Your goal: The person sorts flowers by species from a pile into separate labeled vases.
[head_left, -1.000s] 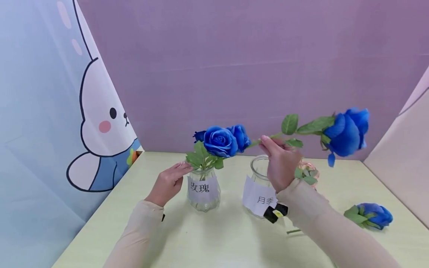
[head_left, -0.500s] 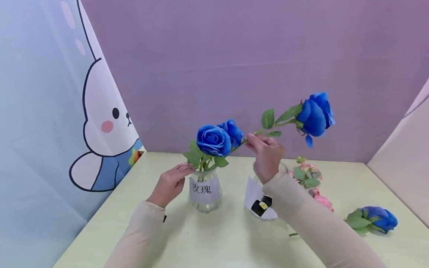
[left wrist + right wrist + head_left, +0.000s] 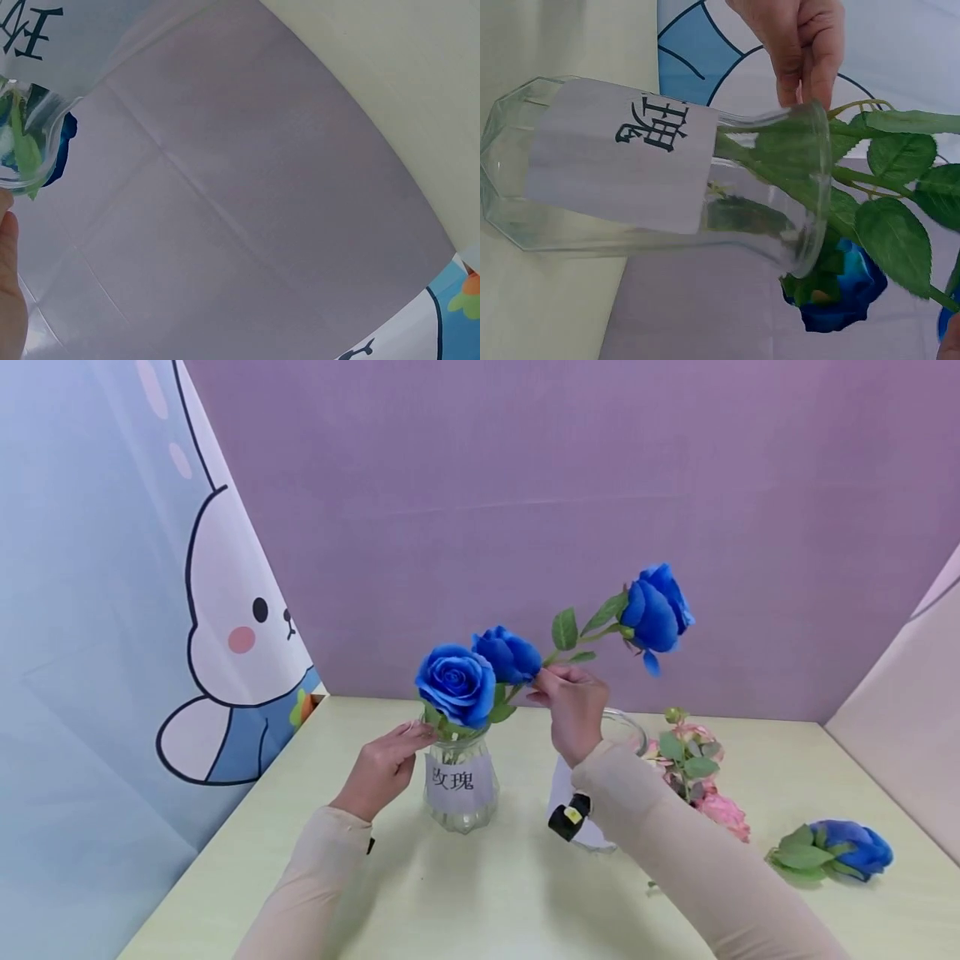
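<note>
My right hand (image 3: pixel 573 706) pinches the stem of a blue rose (image 3: pixel 654 614), whose bloom tilts up to the right. Its stem slants down toward a glass vase (image 3: pixel 459 810) with a paper label. Two blue roses (image 3: pixel 455 683) show above that vase's mouth. In the right wrist view, green stems (image 3: pixel 840 176) run through the vase neck, and a right fingertip (image 3: pixel 950 346) shows at the lower right corner. My left hand (image 3: pixel 382 768) touches the vase rim with extended fingers; in the right wrist view its fingertips (image 3: pixel 802 82) are right at the neck.
A second labelled glass vase (image 3: pixel 626 727) stands to the right, partly hidden by the right forearm. Pink flowers (image 3: pixel 722 817) with green leaves lie beyond it. Another blue rose (image 3: pixel 858 850) lies on the pale table (image 3: pixel 450 910) at right. A purple backdrop (image 3: pixel 525 527) rises behind.
My right hand has moved left with the blue rose, bringing its stem nearer the left vase. The roses in that vase have shifted. My left hand has stayed at the rim.
</note>
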The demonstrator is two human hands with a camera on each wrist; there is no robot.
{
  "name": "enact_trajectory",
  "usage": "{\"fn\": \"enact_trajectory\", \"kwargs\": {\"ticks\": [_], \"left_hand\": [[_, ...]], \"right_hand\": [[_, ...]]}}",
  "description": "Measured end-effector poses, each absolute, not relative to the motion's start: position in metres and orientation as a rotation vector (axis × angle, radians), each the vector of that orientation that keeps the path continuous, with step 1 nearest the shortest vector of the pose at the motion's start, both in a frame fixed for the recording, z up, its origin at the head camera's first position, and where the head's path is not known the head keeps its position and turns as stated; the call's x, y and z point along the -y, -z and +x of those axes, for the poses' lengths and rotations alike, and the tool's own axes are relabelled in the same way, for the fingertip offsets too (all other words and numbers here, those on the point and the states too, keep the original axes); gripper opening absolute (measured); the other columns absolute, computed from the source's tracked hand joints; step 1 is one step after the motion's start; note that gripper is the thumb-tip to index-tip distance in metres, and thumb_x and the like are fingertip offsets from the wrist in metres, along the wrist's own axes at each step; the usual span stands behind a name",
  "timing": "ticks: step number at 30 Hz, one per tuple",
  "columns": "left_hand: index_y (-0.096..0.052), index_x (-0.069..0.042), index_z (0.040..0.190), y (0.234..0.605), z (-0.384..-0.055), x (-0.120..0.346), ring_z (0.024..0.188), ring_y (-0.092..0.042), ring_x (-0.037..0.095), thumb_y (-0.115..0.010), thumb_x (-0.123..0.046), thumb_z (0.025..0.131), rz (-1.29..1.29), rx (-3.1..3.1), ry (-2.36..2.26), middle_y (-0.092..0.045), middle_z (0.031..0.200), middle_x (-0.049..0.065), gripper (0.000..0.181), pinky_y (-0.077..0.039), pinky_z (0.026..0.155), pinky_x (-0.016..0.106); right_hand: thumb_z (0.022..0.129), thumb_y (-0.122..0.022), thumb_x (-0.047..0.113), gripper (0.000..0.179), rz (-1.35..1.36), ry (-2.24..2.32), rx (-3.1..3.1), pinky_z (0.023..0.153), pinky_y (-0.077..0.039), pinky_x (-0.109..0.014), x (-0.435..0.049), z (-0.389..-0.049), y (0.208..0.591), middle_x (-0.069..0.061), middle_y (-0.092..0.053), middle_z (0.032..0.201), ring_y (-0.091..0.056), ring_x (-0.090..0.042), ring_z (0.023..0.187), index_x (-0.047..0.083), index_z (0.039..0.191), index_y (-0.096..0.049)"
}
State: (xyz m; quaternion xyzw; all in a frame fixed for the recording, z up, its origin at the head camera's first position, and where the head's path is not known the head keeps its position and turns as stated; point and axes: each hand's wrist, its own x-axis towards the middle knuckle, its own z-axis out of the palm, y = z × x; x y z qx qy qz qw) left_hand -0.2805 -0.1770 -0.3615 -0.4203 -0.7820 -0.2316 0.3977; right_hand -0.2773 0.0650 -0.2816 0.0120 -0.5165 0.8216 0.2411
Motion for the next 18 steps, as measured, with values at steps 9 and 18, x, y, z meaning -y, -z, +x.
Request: {"fn": "enact_trajectory", "kwargs": {"ticks": [9, 18], "left_hand": [[-0.071, 0.005, 0.098, 0.361, -0.282, 0.177, 0.087, -0.070, 0.033, -0.064, 0.025, 0.068, -1.079, 1.927, 0.575, -0.072, 0.094, 0.016, 0.037, -0.053, 0.084, 0.047], [-0.071, 0.004, 0.099, 0.361, -0.281, 0.178, 0.082, -0.070, 0.032, -0.062, 0.025, 0.067, -1.081, 1.916, 0.575, -0.072, 0.090, 0.017, 0.039, -0.053, 0.083, 0.048]], "right_hand": [[0.078, -0.056, -0.016, 0.017, -0.004, -2.228, 1.631, 0.047, -0.055, -0.027, -0.048, -0.276, 0.295, -0.011, -0.066, 0.071, -0.064, -0.013, 0.054, -0.020, 0.091, -0.065], [0.076, -0.059, -0.013, 0.015, 0.028, -2.145, 1.755, 0.049, -0.055, -0.028, -0.044, -0.277, 0.298, -0.011, -0.066, 0.070, -0.060, -0.012, 0.048, -0.019, 0.088, -0.066]]}}
